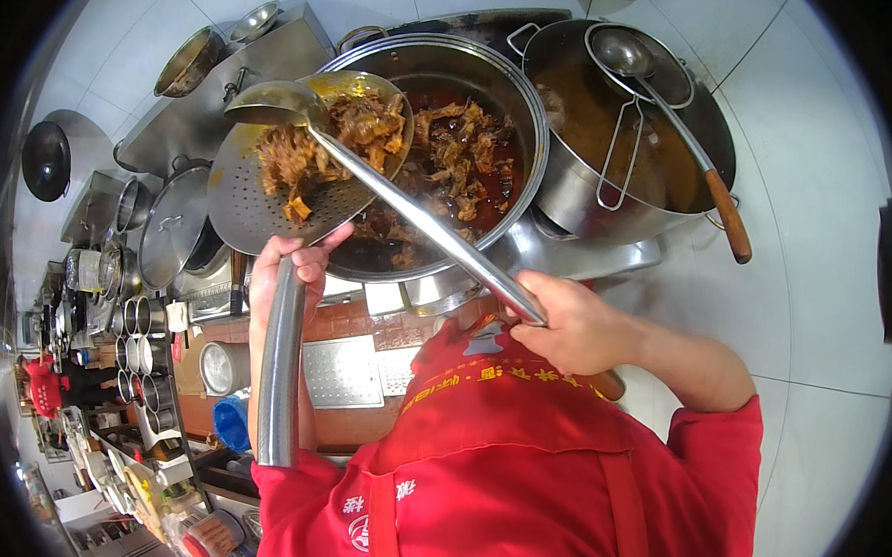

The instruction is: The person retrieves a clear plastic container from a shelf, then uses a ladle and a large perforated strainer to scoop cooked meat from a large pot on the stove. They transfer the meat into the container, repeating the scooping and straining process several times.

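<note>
My left hand (298, 265) grips the steel handle of a wide perforated skimmer (248, 204) near its pan. Pieces of brown cooked meat (287, 155) lie heaped on the skimmer, which overlaps the left side of a large round steel pot (532, 121). In that pot, more meat pieces (471, 149) sit in dark red liquid. My right hand (565, 322) is closed round the lower end of a long-handled steel ladle (414, 213); the ladle's bowl is above the skimmer, by the meat's upper left. Whether the bowl touches the meat, I cannot tell.
Right of the pot stands a deep stockpot (599, 229) of brown liquid, with a wire-handled strainer (679, 86) and a wooden-handled ladle (723, 210) across its rim. A lidded pot (175, 236) is at left. A blue-lined bin (232, 422) stands below. Far left, a person in red (44, 388).
</note>
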`<move>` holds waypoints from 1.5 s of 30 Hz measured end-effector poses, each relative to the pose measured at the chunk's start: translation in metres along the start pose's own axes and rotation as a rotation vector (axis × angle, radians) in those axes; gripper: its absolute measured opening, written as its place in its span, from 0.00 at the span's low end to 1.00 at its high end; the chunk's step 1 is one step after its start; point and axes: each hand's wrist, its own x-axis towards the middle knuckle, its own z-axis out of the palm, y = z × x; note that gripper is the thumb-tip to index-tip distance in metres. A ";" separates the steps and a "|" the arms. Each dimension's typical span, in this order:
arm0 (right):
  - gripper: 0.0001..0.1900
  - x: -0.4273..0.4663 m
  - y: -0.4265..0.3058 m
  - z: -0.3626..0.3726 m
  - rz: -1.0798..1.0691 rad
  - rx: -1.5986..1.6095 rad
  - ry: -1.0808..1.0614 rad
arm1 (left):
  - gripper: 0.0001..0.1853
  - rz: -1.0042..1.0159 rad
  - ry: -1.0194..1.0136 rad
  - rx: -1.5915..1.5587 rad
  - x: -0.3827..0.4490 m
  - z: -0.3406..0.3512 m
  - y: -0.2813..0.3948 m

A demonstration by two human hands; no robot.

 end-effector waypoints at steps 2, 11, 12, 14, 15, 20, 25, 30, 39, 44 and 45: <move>0.11 -0.010 0.014 -0.005 0.029 0.021 0.042 | 0.39 -0.051 -0.016 0.004 0.007 -0.006 -0.005; 0.10 -0.045 0.044 -0.031 0.101 0.313 0.371 | 0.38 0.155 -0.003 0.384 0.003 0.014 -0.039; 0.10 -0.042 0.049 -0.033 0.116 0.257 0.387 | 0.38 0.172 0.056 0.413 0.010 0.020 -0.039; 0.09 -0.033 0.061 -0.038 0.050 0.328 0.399 | 0.37 0.052 -0.006 0.184 0.029 0.031 -0.037; 0.09 -0.029 0.069 -0.039 0.044 0.354 0.400 | 0.37 0.050 -0.001 -0.037 0.042 0.034 -0.036; 0.12 -0.034 0.106 -0.041 0.100 0.401 0.384 | 0.36 0.078 0.191 0.086 0.049 0.026 -0.042; 0.19 -0.035 0.116 -0.055 0.006 0.502 0.359 | 0.32 0.136 0.034 -0.069 0.048 0.024 -0.049; 0.25 -0.025 0.106 -0.047 -0.004 0.537 0.401 | 0.29 0.147 0.046 -0.079 0.044 0.032 -0.047; 0.25 -0.023 0.109 -0.058 0.038 0.442 0.303 | 0.30 0.150 0.009 -0.125 0.043 0.022 -0.047; 0.25 -0.022 0.113 -0.051 0.044 0.390 0.098 | 0.29 0.107 -0.058 -0.106 0.040 0.021 -0.050; 0.24 -0.022 0.113 -0.050 0.019 0.421 0.159 | 0.29 0.133 -0.042 -0.106 0.039 0.022 -0.050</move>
